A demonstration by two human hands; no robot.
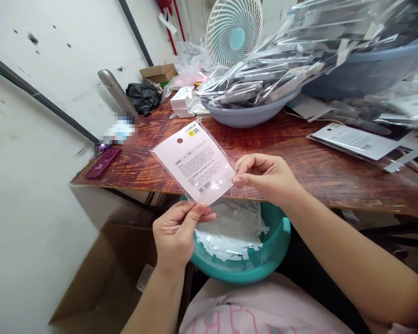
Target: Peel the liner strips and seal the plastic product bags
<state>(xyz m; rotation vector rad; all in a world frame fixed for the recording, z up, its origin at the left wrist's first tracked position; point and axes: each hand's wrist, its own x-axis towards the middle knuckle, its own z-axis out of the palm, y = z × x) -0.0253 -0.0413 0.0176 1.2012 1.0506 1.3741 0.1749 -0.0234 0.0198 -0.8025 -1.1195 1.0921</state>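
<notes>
A packaged card [197, 169] in a clear plastic sleeve is held tilted above the table's front edge. Its printed face, with small text, a barcode, a yellow mark and a round hole, is turned up toward me. My left hand [181, 229] pinches the lower corner between thumb and fingers. At the right edge, my right hand [266, 176] closes its thumb and fingertips on the same package. Below both hands, a teal basin [242, 276] sits at my lap with white sheets and strips [226, 232] inside.
On the wooden table [160, 144] stand a grey-blue basin [245, 117] heaped with plastic packages, a second heaped basin [362, 69], a fan [235, 32] and white boxes [183, 102]. More packages [355, 141] lie at right. An open cardboard box [107, 273] is at lower left.
</notes>
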